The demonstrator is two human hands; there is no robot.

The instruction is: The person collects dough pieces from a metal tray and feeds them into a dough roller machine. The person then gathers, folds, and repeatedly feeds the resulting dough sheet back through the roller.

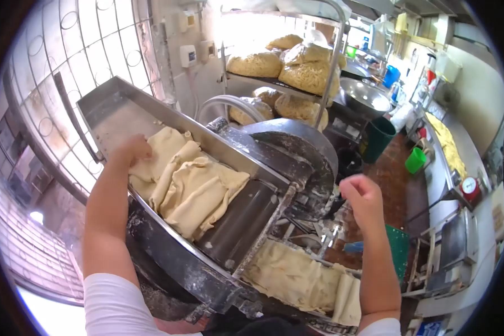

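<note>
My left hand [137,148] is at the far left edge of a folded, pale dough sheet [201,193], its fingers curled at the dough and partly smeared. The dough lies in creased layers in the metal trough [115,115] of a dough sheeter, up against a dark roller [238,224]. My right hand [363,193] hangs in the air right of the machine, fingers curled in, with nothing visible in them. Below the roller, a flattened dough sheet [297,274] lies on the outfeed, its right end folded over.
A rack [325,101] behind the machine holds several bags of yellowish food [308,67]. A machine guard [297,140] stands between the trough and my right hand. Further right are a dark green bin [378,140], a bright green bucket [415,161], a red scale [470,187] and a barred window [84,50] on the left.
</note>
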